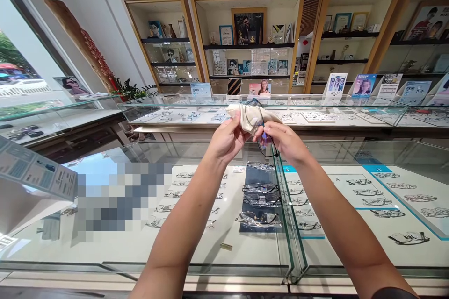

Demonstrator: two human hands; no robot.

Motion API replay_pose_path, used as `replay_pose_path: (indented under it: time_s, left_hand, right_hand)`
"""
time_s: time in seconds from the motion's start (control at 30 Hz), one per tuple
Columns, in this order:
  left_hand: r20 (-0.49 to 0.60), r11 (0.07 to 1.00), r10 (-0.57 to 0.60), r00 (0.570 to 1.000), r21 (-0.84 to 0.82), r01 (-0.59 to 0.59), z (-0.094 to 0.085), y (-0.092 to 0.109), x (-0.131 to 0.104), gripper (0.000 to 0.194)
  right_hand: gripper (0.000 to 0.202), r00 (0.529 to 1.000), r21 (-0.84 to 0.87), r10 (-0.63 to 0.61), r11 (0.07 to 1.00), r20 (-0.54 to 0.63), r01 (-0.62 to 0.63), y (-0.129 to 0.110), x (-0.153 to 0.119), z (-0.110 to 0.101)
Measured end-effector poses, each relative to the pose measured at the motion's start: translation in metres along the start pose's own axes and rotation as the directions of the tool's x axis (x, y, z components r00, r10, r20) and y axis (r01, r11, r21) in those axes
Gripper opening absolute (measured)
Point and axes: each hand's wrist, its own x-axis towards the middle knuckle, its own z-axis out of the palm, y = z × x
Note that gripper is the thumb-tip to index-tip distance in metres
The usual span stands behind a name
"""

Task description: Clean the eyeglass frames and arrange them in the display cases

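Dark-rimmed eyeglasses [266,145] are held up in front of me above the glass counter, one lens hanging low and the other against a cream cloth [234,110]. My left hand [227,139] pinches the cloth, which is bunched round the upper lens; its fingertips are partly hidden. My right hand [285,139] is closed on the eyeglasses near the middle of the frame, and the cloth also runs behind its fingers. Below both hands, folded eyeglasses [260,218] lie on a dark panel inside the counter.
Rows of eyeglasses fill the glass display counter [291,247], whose panes meet under my right hand. A small gold-coloured piece [226,246] lies near its front. A white printed stand [38,173] is at left. Farther back are another display counter [164,128] and wall shelves [248,46].
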Motion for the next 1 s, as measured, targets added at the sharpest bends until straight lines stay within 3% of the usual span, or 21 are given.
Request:
replay_pose_path:
  time_s: [0.17,0.4,0.7,1.0]
  left_hand:
    - [0.009,0.998,-0.020,1.000,0.053,0.020,-0.009,-0.001,0.003,0.045]
    - [0.123,0.971,-0.092,0.988,0.232,0.061,-0.002,-0.007,-0.006,0.056]
    - [0.183,0.961,-0.212,0.960,0.217,0.171,0.012,-0.009,-0.016,0.058]
    - [0.161,0.979,-0.163,0.973,0.146,0.140,0.020,-0.016,-0.016,0.056]
  right_hand:
    - [0.024,0.984,0.092,-0.072,0.992,-0.165,0.088,-0.003,0.000,-0.002]
    - [0.025,0.923,0.005,-0.117,0.992,-0.368,0.128,0.001,0.002,-0.006]
    - [0.045,0.964,0.166,0.009,0.985,-0.268,0.037,0.004,0.003,0.008]
    - [0.046,0.952,0.242,0.025,0.969,-0.305,0.052,0.014,0.003,0.019]
